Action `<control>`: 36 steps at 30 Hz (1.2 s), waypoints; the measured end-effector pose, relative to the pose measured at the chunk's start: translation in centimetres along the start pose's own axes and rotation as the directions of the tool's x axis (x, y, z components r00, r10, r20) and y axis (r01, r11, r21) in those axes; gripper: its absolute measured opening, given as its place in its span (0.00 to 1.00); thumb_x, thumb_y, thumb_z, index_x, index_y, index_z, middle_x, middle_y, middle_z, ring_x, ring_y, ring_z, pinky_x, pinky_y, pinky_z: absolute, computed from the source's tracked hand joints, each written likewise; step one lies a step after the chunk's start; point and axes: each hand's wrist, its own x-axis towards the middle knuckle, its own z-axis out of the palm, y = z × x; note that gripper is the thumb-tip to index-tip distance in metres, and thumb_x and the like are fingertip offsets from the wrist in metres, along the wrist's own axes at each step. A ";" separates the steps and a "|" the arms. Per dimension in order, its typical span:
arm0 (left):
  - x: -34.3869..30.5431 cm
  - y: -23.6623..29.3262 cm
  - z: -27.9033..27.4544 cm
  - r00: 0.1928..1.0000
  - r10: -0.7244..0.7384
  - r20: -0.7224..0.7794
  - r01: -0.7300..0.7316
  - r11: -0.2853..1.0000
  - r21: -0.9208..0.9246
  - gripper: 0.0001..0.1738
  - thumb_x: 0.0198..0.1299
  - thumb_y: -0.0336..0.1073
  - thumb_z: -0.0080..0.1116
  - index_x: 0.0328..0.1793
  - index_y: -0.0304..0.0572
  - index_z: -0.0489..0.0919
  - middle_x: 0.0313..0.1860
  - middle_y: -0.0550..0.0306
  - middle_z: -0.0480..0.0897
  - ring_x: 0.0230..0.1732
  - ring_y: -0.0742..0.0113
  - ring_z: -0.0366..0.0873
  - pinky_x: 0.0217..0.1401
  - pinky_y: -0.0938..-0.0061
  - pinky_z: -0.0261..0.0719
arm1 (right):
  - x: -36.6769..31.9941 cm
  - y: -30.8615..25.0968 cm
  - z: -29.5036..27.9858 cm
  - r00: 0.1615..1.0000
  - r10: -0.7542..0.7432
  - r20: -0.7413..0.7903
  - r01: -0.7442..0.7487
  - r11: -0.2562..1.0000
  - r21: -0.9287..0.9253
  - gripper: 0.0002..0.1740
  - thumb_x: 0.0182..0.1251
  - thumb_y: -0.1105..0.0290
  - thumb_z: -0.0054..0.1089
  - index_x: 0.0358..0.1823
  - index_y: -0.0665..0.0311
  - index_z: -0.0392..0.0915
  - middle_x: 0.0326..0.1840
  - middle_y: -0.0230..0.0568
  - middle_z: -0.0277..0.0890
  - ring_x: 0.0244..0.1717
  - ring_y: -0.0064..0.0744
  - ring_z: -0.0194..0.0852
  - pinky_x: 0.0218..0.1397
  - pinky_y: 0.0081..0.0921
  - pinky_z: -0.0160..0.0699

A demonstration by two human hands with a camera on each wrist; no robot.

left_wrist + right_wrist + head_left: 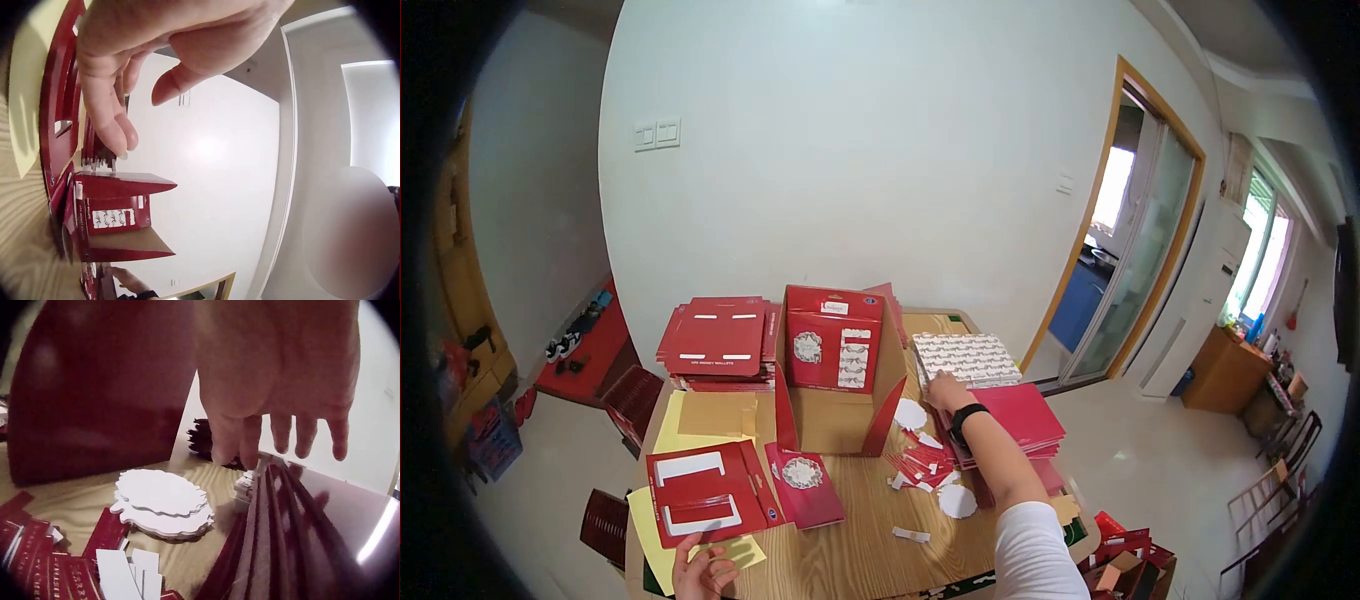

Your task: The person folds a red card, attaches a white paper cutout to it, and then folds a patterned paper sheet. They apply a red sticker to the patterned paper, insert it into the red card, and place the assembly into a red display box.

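My left hand (704, 575) hung empty, thumb apart, at near left, while my right hand (946, 392), its hold unclear, was at the far-right patterned stack (970, 358), seemingly best separated by its edge.

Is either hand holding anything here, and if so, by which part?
The left hand holds nothing. The right hand is at the near-left corner of the patterned stack; whether it pinches anything there cannot be told.
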 end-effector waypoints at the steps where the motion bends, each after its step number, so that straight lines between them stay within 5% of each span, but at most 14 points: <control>1: -0.2 0.2 0.6 1.000 -0.006 0.001 0.006 1.000 0.012 0.20 0.60 0.30 0.47 0.59 0.44 0.64 0.37 0.45 0.76 0.30 0.63 0.80 0.27 0.69 0.85 | -0.1 -0.1 -0.1 0.997 0.040 0.062 -0.042 0.999 0.033 0.19 0.58 0.61 0.50 0.48 0.61 0.77 0.61 0.46 0.64 0.62 0.47 0.62 0.59 0.62 0.59; 5: 0.2 0.1 1.2 1.000 -0.017 0.001 0.017 1.000 0.010 0.19 0.60 0.30 0.47 0.59 0.44 0.64 0.37 0.45 0.76 0.30 0.62 0.80 0.27 0.69 0.85 | 1.9 2.8 2.7 0.991 -0.114 -0.063 0.120 0.989 0.091 0.17 0.58 0.65 0.48 0.45 0.65 0.77 0.56 0.47 0.69 0.55 0.48 0.70 0.54 0.59 0.65; 11: 0.2 -0.1 1.9 1.000 -0.026 0.016 0.026 1.000 0.013 0.19 0.60 0.30 0.47 0.59 0.44 0.64 0.37 0.45 0.76 0.31 0.62 0.80 0.27 0.69 0.85 | -1.0 2.9 -2.1 0.979 -0.084 -0.186 0.082 0.996 -0.021 0.16 0.59 0.64 0.46 0.44 0.64 0.75 0.50 0.48 0.73 0.53 0.46 0.71 0.47 0.47 0.73; 15: 0.3 -0.2 2.1 0.999 -0.034 0.028 0.033 0.999 0.020 0.19 0.60 0.30 0.47 0.59 0.44 0.64 0.37 0.45 0.76 0.31 0.62 0.80 0.28 0.69 0.85 | -0.9 3.4 -1.2 0.981 -0.147 -0.124 0.146 0.989 -0.013 0.14 0.60 0.64 0.46 0.42 0.58 0.77 0.48 0.47 0.73 0.50 0.49 0.71 0.52 0.58 0.65; 16: 0.3 -0.2 2.0 0.999 -0.034 0.027 0.033 0.999 0.024 0.19 0.60 0.30 0.47 0.59 0.44 0.64 0.37 0.45 0.76 0.31 0.62 0.80 0.28 0.69 0.85 | -1.2 3.0 -1.7 0.990 -0.137 -0.010 0.137 0.991 0.005 0.17 0.60 0.60 0.49 0.51 0.48 0.74 0.56 0.49 0.68 0.59 0.50 0.65 0.58 0.59 0.61; 19: 0.3 -0.3 1.7 0.999 -0.034 0.015 0.034 0.999 0.032 0.19 0.60 0.30 0.47 0.59 0.43 0.64 0.37 0.45 0.76 0.31 0.62 0.80 0.28 0.69 0.85 | -1.0 1.7 -0.7 0.991 -0.129 -0.029 0.128 0.992 -0.005 0.25 0.57 0.56 0.55 0.59 0.38 0.68 0.66 0.49 0.56 0.68 0.51 0.52 0.62 0.61 0.55; 23: 0.5 -0.2 1.3 0.999 -0.036 -0.002 0.036 0.998 0.042 0.19 0.60 0.30 0.47 0.59 0.43 0.64 0.37 0.45 0.76 0.31 0.62 0.80 0.28 0.69 0.85 | -0.5 0.3 -0.4 0.997 -0.063 0.033 0.065 0.996 -0.056 0.31 0.54 0.53 0.60 0.62 0.35 0.65 0.73 0.49 0.41 0.73 0.53 0.38 0.65 0.65 0.46; 36: 1.0 -0.2 1.1 0.999 -0.047 -0.019 0.048 0.998 0.048 0.19 0.60 0.30 0.47 0.58 0.43 0.64 0.37 0.45 0.76 0.32 0.62 0.80 0.29 0.69 0.85 | 1.3 -0.3 1.8 1.000 -0.013 -0.016 0.013 1.000 0.000 0.37 0.59 0.55 0.53 0.68 0.59 0.53 0.75 0.44 0.38 0.75 0.42 0.34 0.66 0.66 0.43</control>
